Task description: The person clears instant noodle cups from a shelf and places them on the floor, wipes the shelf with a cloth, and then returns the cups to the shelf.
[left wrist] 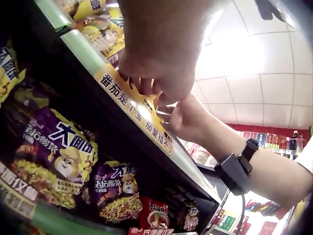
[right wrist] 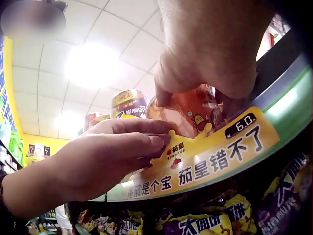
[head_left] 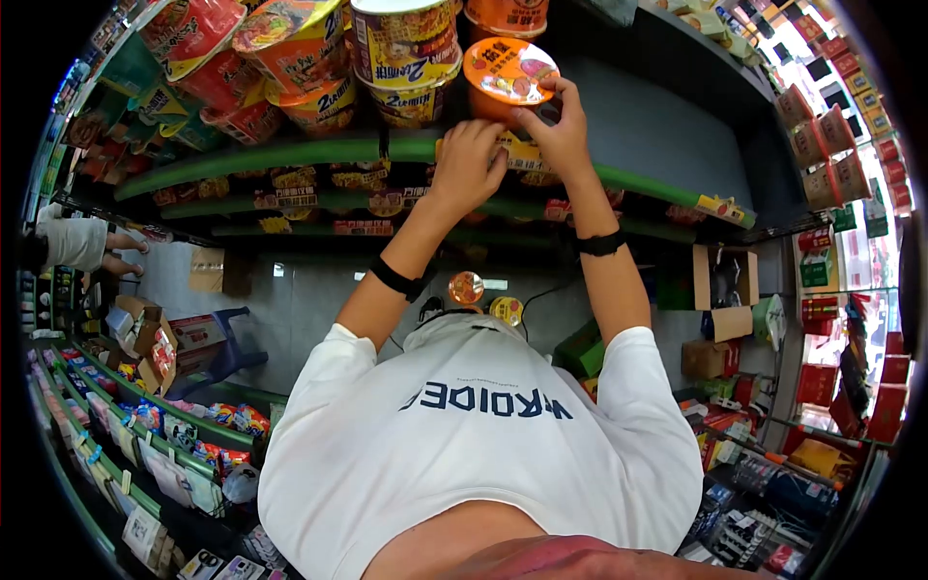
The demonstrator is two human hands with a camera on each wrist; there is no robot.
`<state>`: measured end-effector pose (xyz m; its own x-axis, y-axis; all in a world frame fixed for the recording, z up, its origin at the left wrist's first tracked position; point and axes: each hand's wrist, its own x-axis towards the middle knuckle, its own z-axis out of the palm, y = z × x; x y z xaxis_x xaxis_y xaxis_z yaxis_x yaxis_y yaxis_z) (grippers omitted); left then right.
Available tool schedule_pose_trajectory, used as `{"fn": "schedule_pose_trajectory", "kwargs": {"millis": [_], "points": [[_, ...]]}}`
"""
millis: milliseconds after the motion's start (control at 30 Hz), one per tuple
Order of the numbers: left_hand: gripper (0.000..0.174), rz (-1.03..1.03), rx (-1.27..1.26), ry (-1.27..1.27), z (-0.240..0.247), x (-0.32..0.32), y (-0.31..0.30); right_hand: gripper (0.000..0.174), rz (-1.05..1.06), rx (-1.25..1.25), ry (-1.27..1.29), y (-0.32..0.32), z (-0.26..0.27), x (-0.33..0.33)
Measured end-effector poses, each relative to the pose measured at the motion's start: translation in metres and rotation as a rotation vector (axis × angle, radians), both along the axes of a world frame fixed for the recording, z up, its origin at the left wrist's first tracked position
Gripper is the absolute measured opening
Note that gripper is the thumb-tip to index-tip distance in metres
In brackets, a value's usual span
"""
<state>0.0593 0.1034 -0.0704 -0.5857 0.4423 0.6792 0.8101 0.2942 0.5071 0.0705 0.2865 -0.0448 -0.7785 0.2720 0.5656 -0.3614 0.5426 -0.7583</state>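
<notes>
An orange noodle cup (head_left: 507, 72) with a round printed lid stands at the front of the shelf. My right hand (head_left: 565, 133) grips its right side; from the right wrist camera, thumb and fingers of that hand (right wrist: 210, 58) straddle the clear-wrapped cup (right wrist: 183, 110). Beside it my left hand (head_left: 466, 166) is at the shelf edge, its fingers extended. In the right wrist view the left hand (right wrist: 93, 159) has its fingertips against the yellow shelf label (right wrist: 210, 159) and close to the cup. The left wrist view shows the left hand (left wrist: 156, 54) over that label (left wrist: 129, 100), hiding the cup.
Stacked noodle cups (head_left: 401, 58) stand left of the orange cup, with another orange cup (head_left: 509, 14) behind it. A green rail (head_left: 290, 159) edges the shelf. Noodle packets (left wrist: 61, 156) lie on the shelf below. Two cups (head_left: 466, 287) are near the floor; an open carton (head_left: 725, 278) is at right.
</notes>
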Motion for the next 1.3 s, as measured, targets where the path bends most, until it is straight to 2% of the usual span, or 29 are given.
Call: {"fn": "schedule_pose_trajectory", "kwargs": {"millis": [133, 200, 233, 267, 333, 400, 433, 467, 500, 533, 567, 600, 633, 667, 733, 800, 867, 900, 967, 1000, 1033, 1067, 1100, 1133, 1200, 1233, 1267, 1300], "points": [[0.03, 0.102, 0.072, 0.07, -0.002, 0.008, 0.004, 0.066, 0.178, 0.099, 0.019, 0.001, -0.002, 0.01], [0.023, 0.089, 0.096, 0.094, -0.01, 0.013, 0.004, 0.067, 0.054, 0.171, 0.125, 0.0, -0.005, 0.024], [0.021, 0.026, 0.145, 0.073, -0.02, 0.019, 0.0, 0.073, 0.021, 0.165, 0.069, -0.004, -0.002, 0.046], [0.019, -0.038, 0.192, 0.042, -0.033, 0.029, -0.006, 0.06, -0.009, 0.123, 0.181, -0.002, -0.013, 0.061], [0.015, -0.111, 0.176, -0.009, -0.071, 0.045, -0.018, 0.035, -0.115, -0.23, 0.217, -0.011, -0.037, 0.112], [0.015, -0.276, -0.019, -0.364, -0.138, 0.061, -0.036, 0.019, -0.335, -0.196, 0.119, -0.005, -0.096, 0.162], [0.018, -0.284, -0.156, -0.706, -0.17, 0.069, -0.044, 0.017, -0.397, -0.391, -0.043, -0.014, -0.126, 0.19], [0.03, -0.312, -0.38, -0.86, -0.228, 0.069, -0.058, 0.016, -0.419, -0.476, -0.218, -0.015, -0.173, 0.221], [0.043, -0.357, -0.734, -0.91, -0.295, 0.069, -0.083, 0.023, -0.529, -0.3, -0.614, -0.022, -0.213, 0.257], [0.052, -0.423, -1.244, -0.938, -0.351, 0.067, -0.107, 0.034, -0.459, -0.061, -0.924, -0.035, -0.242, 0.297], [0.052, -0.541, -1.514, -0.859, -0.406, 0.075, -0.145, 0.048, -0.175, 0.11, -1.379, -0.048, -0.261, 0.335], [0.055, -0.497, -1.674, -1.113, -0.395, 0.074, -0.149, 0.053, 0.277, 0.089, -1.813, -0.061, -0.233, 0.335], [0.058, -0.425, -1.828, -1.369, -0.382, 0.077, -0.156, 0.054, 0.252, -0.028, -1.823, -0.083, -0.263, 0.372], [0.053, -0.405, -1.817, -1.413, -0.391, 0.08, -0.161, 0.055, 0.228, -0.14, -1.826, -0.105, -0.296, 0.407], [0.046, -0.196, -1.333, -1.371, -0.442, 0.097, -0.191, 0.053, -0.191, -0.626, -1.475, -0.142, -0.28, 0.415], [0.045, -0.193, -1.322, -1.364, -0.45, 0.1, -0.17, 0.045, -0.403, -0.755, -1.438, -0.162, -0.306, 0.42], [0.043, -0.18, -1.319, -1.339, -0.458, 0.096, -0.142, 0.045, -0.462, -0.711, -1.379, -0.177, -0.358, 0.427], [0.044, -0.252, -1.328, -1.316, -0.467, 0.099, -0.123, 0.045, -0.459, -0.738, -1.372, -0.171, -0.381, 0.424], [0.045, -0.278, -1.349, -1.298, -0.454, 0.092, -0.091, 0.043, -0.351, -1.165, -1.103, -0.17, -0.438, 0.391], [0.046, -0.274, -1.351, -1.295, -0.451, 0.088, -0.065, 0.039, -0.329, -1.362, -0.942, -0.173, -0.484, 0.376], [0.047, -0.312, -1.343, -1.215, -0.481, 0.081, -0.053, 0.04, -0.273, -1.335, -1.071, -0.163, -0.508, 0.352], [0.05, -0.265, -1.345, -1.202, -0.512, 0.076, -0.041, 0.04, -0.228, -1.291, -1.197, -0.146, -0.536, 0.328], [0.052, -0.242, -1.35, -1.093, -0.543, 0.067, -0.026, 0.051, -0.165, -1.168, -1.28, -0.132, -0.564, 0.306], [0.054, -0.223, -1.353, -0.998, -0.575, 0.06, -0.015, 0.073, -0.11, -1.047, -1.267, -0.124, -0.596, 0.292], [0.062, -0.117, -1.273, -1.109, -0.646, 0.046, 0.0, 0.096, -0.241, -0.805, -1.429, -0.117, -0.659, 0.272], [0.069, -0.087, -1.093, -1.125, -0.697, 0.038, -0.012, 0.1, -0.336, -0.997, -1.353, -0.106, -0.668, 0.255], [0.076, -0.074, -1.205, -1.341, -0.719, 0.026, -0.009, 0.104, -0.425, -1.191, -1.272, -0.094, -0.672, 0.245], [0.079, 0.071, -1.115, -1.51, -0.697, 0.042, 0.008, 0.104, -0.425, -1.222, -1.275, -0.098, -0.692, 0.243]]}}
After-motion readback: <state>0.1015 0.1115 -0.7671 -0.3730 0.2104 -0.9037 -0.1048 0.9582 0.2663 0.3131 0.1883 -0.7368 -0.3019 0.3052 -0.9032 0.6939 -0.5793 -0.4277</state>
